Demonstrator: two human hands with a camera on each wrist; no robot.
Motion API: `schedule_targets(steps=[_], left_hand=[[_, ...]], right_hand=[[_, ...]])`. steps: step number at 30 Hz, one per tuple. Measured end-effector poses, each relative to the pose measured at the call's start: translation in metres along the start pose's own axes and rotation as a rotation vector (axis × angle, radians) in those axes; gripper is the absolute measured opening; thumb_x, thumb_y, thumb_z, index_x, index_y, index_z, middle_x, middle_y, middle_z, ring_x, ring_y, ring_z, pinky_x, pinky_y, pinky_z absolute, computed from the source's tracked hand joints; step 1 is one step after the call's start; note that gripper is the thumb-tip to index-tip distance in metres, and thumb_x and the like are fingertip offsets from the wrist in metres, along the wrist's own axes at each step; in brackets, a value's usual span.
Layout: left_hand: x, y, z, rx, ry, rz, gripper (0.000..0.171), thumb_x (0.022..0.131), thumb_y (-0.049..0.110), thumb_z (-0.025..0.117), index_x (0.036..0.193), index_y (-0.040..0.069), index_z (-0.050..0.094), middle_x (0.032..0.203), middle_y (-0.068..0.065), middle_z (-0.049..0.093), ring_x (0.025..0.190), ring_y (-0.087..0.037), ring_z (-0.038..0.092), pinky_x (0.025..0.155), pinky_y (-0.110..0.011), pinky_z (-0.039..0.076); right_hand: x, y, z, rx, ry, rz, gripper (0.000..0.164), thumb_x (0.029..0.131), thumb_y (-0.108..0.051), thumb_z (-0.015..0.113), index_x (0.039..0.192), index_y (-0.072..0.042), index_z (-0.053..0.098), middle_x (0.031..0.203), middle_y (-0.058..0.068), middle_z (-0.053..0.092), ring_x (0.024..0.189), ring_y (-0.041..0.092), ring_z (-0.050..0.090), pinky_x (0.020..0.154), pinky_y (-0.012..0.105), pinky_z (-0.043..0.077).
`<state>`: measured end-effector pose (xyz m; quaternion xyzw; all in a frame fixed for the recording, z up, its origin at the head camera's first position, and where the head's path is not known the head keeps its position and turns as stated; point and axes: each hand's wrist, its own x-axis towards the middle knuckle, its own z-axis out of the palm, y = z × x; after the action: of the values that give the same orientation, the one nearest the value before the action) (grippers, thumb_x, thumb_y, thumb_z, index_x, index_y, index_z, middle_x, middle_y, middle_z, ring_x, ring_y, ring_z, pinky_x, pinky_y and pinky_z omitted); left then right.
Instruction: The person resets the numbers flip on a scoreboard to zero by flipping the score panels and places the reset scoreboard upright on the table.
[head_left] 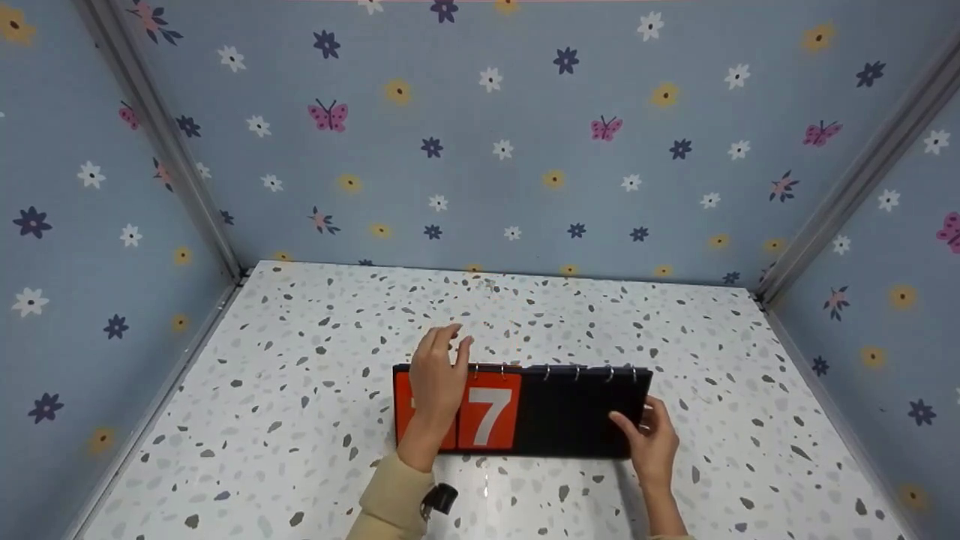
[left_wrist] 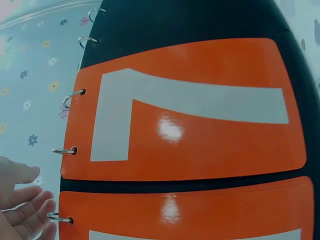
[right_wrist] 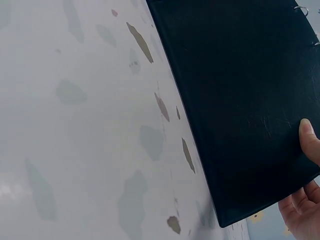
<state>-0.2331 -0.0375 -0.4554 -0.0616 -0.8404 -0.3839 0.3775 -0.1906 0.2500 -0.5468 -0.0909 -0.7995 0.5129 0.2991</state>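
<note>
A black flip scoreboard [head_left: 570, 420] with metal rings [left_wrist: 64, 151] along its top edge stands on the table. Its orange-red card [left_wrist: 210, 150] shows a white 7; another red card [left_wrist: 125, 210] sits beside it, its figure mostly hidden. Across that left card reaches my left hand [head_left: 436, 379], fingers loosely bent above the top edge by the rings and gripping nothing. Whether a fingertip touches a ring I cannot tell. My right hand [head_left: 654, 442] holds the board's right edge, thumb [right_wrist: 309, 135] on the front and fingers behind.
The speckled white table [head_left: 285, 390] extends around the board. Pale blue flowered panels [head_left: 480, 150] rise at the back and both sides, joined by grey corner posts [head_left: 161, 135]. A black device [head_left: 441, 497] is worn at the left wrist.
</note>
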Motion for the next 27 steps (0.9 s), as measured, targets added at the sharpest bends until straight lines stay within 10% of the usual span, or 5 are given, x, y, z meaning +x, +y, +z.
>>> schedule_targets(steps=[13,27], left_hand=[[-0.056,0.003,-0.006,-0.076,0.086,-0.048,0.026,0.077,0.006,0.07,0.1,0.0,0.06,0.097,-0.01,0.057,0.087,-0.022,0.055,0.073,-0.035,0.049],[-0.1,-0.003,0.008,-0.13,-0.03,-0.258,0.036,0.078,0.011,0.07,0.11,-0.001,0.058,0.104,-0.011,0.058,0.089,-0.021,0.057,0.078,-0.034,0.048]], right_hand=[[0.0,0.001,0.0,-0.017,-0.012,0.019,0.039,0.066,-0.007,0.079,0.099,-0.002,0.058,0.078,0.013,0.063,0.068,0.006,0.055,0.062,0.013,0.045],[0.001,0.0,-0.001,0.0,-0.021,-0.007,0.038,0.068,-0.002,0.077,0.1,0.003,0.058,0.077,0.016,0.062,0.068,0.012,0.056,0.063,0.015,0.045]])
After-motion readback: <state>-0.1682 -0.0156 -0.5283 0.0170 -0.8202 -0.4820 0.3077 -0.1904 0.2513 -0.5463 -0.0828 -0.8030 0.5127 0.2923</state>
